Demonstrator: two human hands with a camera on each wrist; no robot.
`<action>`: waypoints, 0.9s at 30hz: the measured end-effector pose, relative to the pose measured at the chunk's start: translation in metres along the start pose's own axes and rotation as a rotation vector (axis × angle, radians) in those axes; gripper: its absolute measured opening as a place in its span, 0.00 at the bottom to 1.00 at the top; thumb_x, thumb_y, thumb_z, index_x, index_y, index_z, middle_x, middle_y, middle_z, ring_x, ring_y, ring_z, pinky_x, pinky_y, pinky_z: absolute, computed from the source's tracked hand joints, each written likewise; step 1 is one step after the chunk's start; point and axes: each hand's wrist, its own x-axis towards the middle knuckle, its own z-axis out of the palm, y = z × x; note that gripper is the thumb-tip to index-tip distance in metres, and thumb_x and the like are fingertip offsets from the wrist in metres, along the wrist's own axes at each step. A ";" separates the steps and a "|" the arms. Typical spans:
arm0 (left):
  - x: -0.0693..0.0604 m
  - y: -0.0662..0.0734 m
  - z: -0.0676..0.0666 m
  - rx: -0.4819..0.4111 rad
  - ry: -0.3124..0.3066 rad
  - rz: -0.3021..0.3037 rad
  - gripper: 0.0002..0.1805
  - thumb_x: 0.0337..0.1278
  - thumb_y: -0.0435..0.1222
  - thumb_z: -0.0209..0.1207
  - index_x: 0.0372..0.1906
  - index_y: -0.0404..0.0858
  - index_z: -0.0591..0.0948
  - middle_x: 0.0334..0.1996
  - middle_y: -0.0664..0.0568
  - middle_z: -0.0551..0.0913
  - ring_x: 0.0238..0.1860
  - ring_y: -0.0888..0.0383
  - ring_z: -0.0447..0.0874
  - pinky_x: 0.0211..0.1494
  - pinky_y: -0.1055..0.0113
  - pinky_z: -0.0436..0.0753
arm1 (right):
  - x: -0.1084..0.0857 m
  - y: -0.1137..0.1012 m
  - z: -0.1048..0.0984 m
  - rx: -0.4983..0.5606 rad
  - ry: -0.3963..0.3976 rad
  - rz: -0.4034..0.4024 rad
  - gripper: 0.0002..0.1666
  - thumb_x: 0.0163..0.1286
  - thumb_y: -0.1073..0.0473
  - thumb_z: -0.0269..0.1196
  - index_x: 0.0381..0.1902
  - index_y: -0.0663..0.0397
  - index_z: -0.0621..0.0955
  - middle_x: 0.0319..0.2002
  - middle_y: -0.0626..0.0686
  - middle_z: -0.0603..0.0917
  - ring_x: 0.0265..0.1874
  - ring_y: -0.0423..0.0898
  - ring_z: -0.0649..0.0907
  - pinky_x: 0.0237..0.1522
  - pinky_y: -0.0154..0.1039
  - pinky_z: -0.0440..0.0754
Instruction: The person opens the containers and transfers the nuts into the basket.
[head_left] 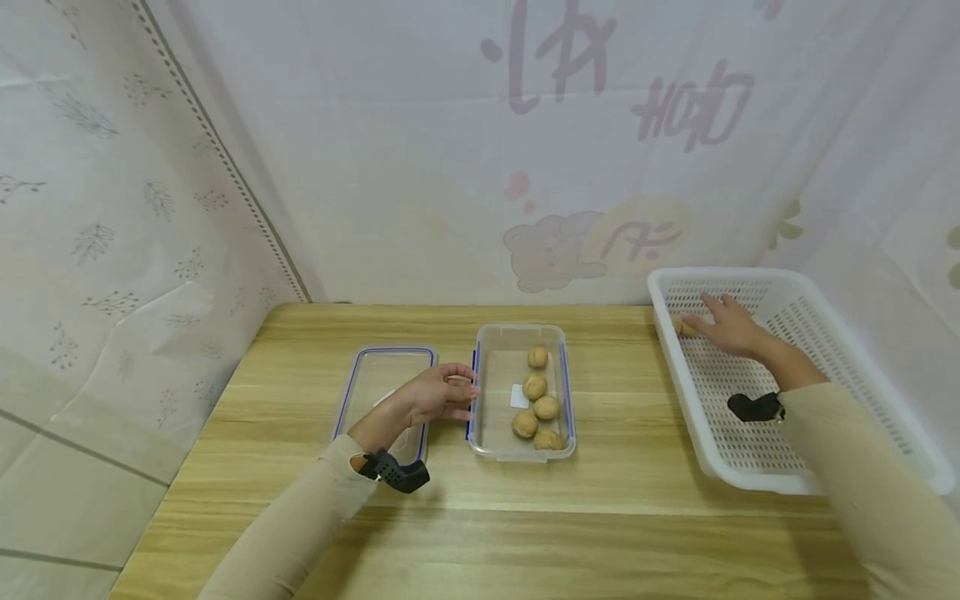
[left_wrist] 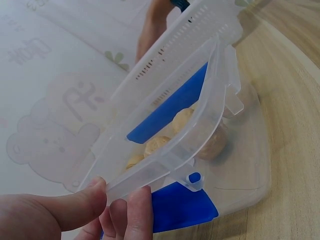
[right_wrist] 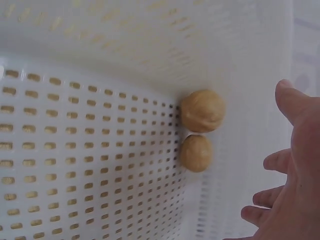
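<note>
A clear plastic food container (head_left: 495, 358) with blue side latches holds several walnuts (head_left: 546, 407), mostly along its right side. My left hand (head_left: 438, 393) holds the container's left side; in the left wrist view the thumb is at the rim and the fingers lie against the blue latch (left_wrist: 182, 207). Inside the white basket (head_left: 678, 400), my right hand (head_left: 731, 327) reaches to the far left corner with its fingers spread. Two walnuts, a larger one (right_wrist: 202, 111) and a smaller one (right_wrist: 196, 153), lie there against the basket wall, apart from the fingers in the right wrist view.
The container's clear lid (head_left: 397, 358) with a blue seal lies on the wooden table (head_left: 615, 500), left of the container and partly under my left forearm. A printed cloth (head_left: 420, 167) hangs behind the table. The basket stands at the table's right side.
</note>
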 end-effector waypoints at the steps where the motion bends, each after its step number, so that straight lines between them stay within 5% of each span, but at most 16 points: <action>1: 0.000 0.000 0.000 0.001 0.000 -0.001 0.18 0.73 0.24 0.53 0.62 0.26 0.66 0.38 0.49 0.77 0.38 0.59 0.81 0.45 0.63 0.90 | -0.001 -0.002 0.000 -0.003 0.002 -0.006 0.50 0.84 0.39 0.40 0.75 0.80 0.42 0.70 0.88 0.38 0.69 0.84 0.42 0.69 0.80 0.42; 14: -0.001 0.000 0.001 0.007 -0.015 0.002 0.19 0.73 0.24 0.53 0.62 0.25 0.65 0.38 0.49 0.76 0.38 0.59 0.79 0.45 0.64 0.90 | -0.012 -0.041 0.000 0.001 -0.004 -0.096 0.49 0.83 0.41 0.47 0.78 0.74 0.44 0.73 0.84 0.37 0.71 0.82 0.41 0.68 0.81 0.42; 27: 0.000 -0.001 0.001 0.011 -0.008 0.003 0.20 0.73 0.24 0.53 0.64 0.24 0.64 0.38 0.49 0.76 0.38 0.58 0.78 0.44 0.64 0.91 | -0.022 -0.095 0.014 -0.128 0.019 -0.244 0.46 0.81 0.43 0.52 0.77 0.73 0.53 0.74 0.82 0.44 0.73 0.80 0.46 0.71 0.78 0.46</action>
